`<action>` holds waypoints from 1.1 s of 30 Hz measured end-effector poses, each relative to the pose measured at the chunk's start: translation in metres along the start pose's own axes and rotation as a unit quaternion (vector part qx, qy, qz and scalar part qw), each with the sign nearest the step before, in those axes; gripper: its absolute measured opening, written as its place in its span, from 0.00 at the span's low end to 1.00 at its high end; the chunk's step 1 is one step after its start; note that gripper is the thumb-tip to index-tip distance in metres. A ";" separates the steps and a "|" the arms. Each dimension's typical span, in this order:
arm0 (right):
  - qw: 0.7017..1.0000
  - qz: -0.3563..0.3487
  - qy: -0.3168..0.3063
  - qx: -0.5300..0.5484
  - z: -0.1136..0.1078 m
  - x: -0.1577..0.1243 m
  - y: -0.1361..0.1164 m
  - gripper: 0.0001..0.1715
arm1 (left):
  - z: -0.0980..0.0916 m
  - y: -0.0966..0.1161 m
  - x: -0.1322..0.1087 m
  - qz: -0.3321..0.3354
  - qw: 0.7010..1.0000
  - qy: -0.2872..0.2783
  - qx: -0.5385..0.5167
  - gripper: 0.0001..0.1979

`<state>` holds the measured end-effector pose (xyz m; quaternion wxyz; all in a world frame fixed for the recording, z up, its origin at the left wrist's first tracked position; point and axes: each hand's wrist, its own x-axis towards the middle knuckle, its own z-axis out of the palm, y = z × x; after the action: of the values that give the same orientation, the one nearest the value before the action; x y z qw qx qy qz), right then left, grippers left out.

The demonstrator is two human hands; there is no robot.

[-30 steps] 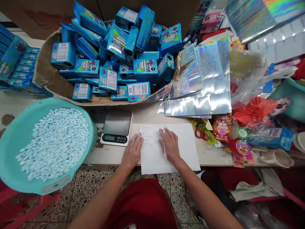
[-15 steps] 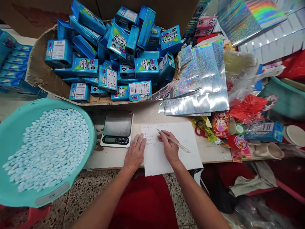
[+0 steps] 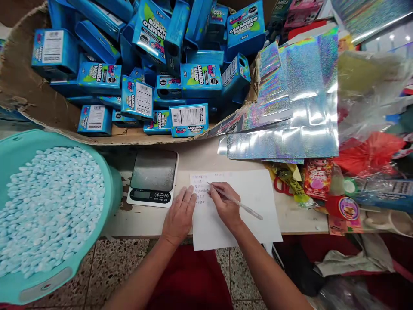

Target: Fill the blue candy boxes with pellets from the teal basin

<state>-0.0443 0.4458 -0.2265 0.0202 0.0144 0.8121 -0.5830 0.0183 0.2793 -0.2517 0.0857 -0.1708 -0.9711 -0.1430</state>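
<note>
A clear pen (image 3: 242,206) slants through the fingers of my right hand (image 3: 225,206), its tip over handwritten lines on a white sheet of paper (image 3: 245,232). My left hand (image 3: 180,213) lies flat, fingers stretched out, at the left edge of the sheet and holds nothing. Just left of that hand is a digital scale (image 3: 154,174) with a metal top and a black panel of buttons. Its weighing plate carries nothing I can make out. Writing fills the upper left part of the paper; the characters are too small to read.
A torn cardboard box (image 3: 145,139) full of blue candy boxes (image 3: 201,80) stands behind the scale. At left is a turquoise basin (image 3: 112,189) of pale blue candies (image 3: 54,206). Holographic sheets (image 3: 303,94), candy packets (image 3: 318,176) and a cup (image 3: 392,218) crowd the right side.
The view has moved closer and lower over the table. My right hand has brought the pen tip lower and to the left on the paper. My left hand stays at the sheet's edge.
</note>
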 end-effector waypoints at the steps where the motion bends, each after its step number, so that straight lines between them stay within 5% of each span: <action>1: 1.000 -0.007 -0.004 -0.016 0.000 0.002 0.000 0.07 | 0.000 0.000 0.001 -0.001 1.000 0.001 0.001 0.23; 23: 0.964 -0.154 0.030 -0.213 0.011 0.012 0.009 0.02 | 0.001 -0.002 0.001 -0.002 1.000 -0.010 0.003 0.21; 33: 0.962 -0.152 0.023 -0.227 0.012 0.012 0.008 0.02 | 0.002 -0.001 0.002 -0.009 1.000 -0.003 0.004 0.20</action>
<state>-0.0557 0.4367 -0.2390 -0.0849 -0.1008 0.9159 -0.3792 0.0159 0.2795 -0.2536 0.0822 -0.1622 -0.9734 -0.1393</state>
